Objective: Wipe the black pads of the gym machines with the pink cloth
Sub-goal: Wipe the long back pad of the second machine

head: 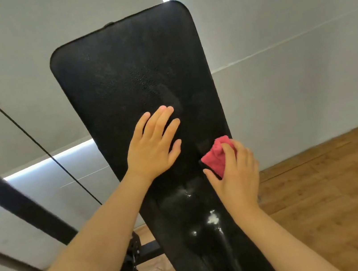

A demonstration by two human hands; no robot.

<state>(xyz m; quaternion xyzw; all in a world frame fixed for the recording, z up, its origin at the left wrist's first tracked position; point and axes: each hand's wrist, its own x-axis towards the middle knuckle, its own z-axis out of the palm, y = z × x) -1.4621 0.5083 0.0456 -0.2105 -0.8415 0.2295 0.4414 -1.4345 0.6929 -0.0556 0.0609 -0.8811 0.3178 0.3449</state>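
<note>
2 forearms being stretched over inclined black backrest pad (130, 72). Flat on pad centre, left hand (151, 144) being rested, fingers straight. Bunched pink cloth (215, 156) being gripped by right hand (235, 173), pressed against pad's right edge. Lower down, white smears (213, 217) being shown on pad.

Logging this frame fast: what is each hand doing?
Left hand: open, fingers flat on the black pad.
Right hand: gripping the pink cloth against the pad.
</note>
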